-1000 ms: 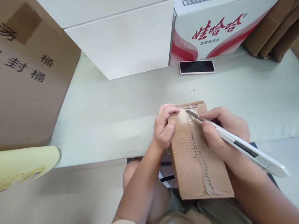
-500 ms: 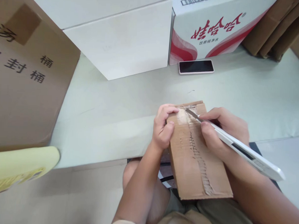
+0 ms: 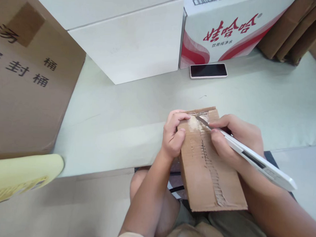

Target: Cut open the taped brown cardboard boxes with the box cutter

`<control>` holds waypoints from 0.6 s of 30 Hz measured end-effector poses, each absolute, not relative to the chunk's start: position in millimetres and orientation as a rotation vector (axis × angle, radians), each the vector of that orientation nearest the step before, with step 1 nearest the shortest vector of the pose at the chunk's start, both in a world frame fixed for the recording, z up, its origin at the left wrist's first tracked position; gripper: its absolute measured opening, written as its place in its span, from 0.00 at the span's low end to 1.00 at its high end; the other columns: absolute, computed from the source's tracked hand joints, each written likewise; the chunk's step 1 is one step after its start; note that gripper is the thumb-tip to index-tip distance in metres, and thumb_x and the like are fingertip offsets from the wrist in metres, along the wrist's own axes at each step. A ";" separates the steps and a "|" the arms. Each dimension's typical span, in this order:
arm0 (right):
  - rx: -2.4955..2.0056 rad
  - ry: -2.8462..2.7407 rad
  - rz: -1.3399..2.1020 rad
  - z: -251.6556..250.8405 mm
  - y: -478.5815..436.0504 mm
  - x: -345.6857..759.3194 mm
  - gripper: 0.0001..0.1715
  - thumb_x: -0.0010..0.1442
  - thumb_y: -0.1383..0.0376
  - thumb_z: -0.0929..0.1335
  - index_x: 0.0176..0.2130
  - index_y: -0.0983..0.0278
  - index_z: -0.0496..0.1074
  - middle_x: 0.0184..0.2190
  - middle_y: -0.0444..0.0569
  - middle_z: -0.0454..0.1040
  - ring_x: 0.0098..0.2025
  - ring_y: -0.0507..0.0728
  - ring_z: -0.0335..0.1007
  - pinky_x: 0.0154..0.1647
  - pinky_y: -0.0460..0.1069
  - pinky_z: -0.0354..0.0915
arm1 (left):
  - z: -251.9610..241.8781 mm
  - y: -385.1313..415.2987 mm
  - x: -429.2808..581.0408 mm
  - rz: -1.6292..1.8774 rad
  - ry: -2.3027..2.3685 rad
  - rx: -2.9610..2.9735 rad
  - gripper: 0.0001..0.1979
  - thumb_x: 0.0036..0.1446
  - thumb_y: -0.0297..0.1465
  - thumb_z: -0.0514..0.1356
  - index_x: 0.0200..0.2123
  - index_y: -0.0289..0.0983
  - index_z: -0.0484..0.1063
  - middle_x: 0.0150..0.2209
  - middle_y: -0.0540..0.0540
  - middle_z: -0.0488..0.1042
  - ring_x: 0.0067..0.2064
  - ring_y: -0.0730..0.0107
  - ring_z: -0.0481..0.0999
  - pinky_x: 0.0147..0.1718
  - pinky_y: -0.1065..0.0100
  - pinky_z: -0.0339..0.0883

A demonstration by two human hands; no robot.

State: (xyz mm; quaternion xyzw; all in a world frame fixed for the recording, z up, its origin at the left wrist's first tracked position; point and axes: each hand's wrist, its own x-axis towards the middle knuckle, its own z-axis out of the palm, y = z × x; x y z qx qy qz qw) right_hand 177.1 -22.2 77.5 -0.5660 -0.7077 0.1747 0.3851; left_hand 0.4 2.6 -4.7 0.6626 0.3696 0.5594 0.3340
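Observation:
A small brown cardboard box (image 3: 197, 175) is tilted above my lap, its far end by the table edge. Down its top face runs a torn, ridged strip, and shiny tape covers part of the far end. My left hand (image 3: 174, 134) is closed around the box's far left side, thumb on the top face. In my right hand (image 3: 232, 138) is a white utility knife (image 3: 257, 161), held like a pen. Its blade, partly extended, has its tip at the taped far end of the box; whether it has cut through I cannot tell.
A pale green covered table (image 3: 116, 131) lies ahead. On it are a phone (image 3: 208, 71), a white box (image 3: 126, 48), a red-and-white carton (image 3: 223, 34) and folded cardboard (image 3: 288, 29). At left stand a large brown carton (image 3: 26, 107) and a yellow object (image 3: 26, 172).
The knife's rear end has shifted slightly left and its tip stays near the same taped spot. My left hand keeps its hold on the box. The whole view has moved very slightly.

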 end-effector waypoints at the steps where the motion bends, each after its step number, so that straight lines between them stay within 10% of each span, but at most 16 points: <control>1: -1.441 -1.808 0.447 77.9 -22.0 177.0 0.05 0.54 0.67 0.67 0.32 0.58 0.72 0.21 0.41 0.73 0.20 0.53 0.66 0.26 0.49 0.65 | -4.8 2.8 0.3 1.456 0.973 1.735 0.14 0.65 0.41 0.51 0.47 0.42 0.70 0.48 0.41 0.74 0.54 0.53 0.74 0.54 0.51 0.70; 18: -1.463 -1.779 0.517 78.5 -22.4 176.9 0.03 0.54 0.66 0.66 0.32 0.58 0.71 0.20 0.40 0.70 0.20 0.52 0.64 0.25 0.49 0.62 | -3.5 2.7 0.7 1.473 0.908 1.678 0.13 0.62 0.37 0.53 0.47 0.42 0.71 0.48 0.42 0.73 0.55 0.53 0.73 0.55 0.50 0.69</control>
